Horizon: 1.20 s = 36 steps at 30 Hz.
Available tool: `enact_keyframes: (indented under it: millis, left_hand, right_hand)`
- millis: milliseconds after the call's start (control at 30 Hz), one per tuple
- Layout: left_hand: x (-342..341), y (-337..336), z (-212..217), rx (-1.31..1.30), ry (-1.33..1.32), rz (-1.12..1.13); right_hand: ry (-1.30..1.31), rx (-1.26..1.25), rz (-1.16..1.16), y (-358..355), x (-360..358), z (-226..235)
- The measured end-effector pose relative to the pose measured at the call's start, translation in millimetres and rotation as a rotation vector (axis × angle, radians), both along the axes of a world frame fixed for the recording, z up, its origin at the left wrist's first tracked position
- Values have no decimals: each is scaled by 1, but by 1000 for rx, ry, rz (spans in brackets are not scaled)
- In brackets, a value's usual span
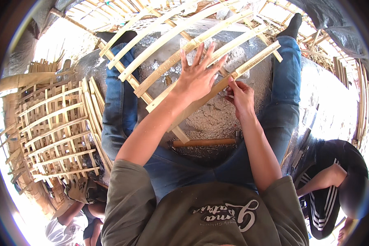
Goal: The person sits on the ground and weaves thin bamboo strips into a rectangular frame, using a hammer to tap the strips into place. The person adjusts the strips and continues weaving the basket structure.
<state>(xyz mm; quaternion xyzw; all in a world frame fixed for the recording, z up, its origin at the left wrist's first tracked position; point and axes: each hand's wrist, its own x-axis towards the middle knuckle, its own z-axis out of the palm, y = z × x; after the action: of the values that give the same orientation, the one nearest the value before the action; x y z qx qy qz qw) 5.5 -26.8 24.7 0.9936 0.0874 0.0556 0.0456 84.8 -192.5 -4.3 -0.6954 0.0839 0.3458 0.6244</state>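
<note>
A lattice of pale bamboo slats [162,74] lies slanting across my outstretched legs, its long strips crossing thinner bars underneath. My left hand [194,80] rests on it, palm down and fingers spread over the middle slats. Thumb and fingers of my right hand [242,96] pinch the nearest bamboo slat [258,60] around its middle. That slat's lower part runs behind my left forearm. The curled fingers of my right hand are partly hidden from view.
A tool with a wooden handle [205,142] lies between my thighs. Finished-looking bamboo lattices [55,127] are piled at the left, beside loose long strips [92,110]. A person in striped dark trousers [322,205] sits close at the right; another person [69,225] is at the lower left.
</note>
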Motion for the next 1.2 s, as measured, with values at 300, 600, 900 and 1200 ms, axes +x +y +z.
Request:
enact_keyframes:
  millis: [300,600,900,1200]
  left_hand:
    - [65,227,39,-33,-89,592]
    - [110,331,-1,-454,197,762]
    - [84,314,19,-829,-24,639]
    - [52,337,83,-997,-175,556]
  right_hand:
    - [-21,16,-4,-5,0,1]
    - [26,73,-8,-7,0,2]
    - [-34,53,-9,-4,-2,4]
    - [-286,27,79,-9,35,39]
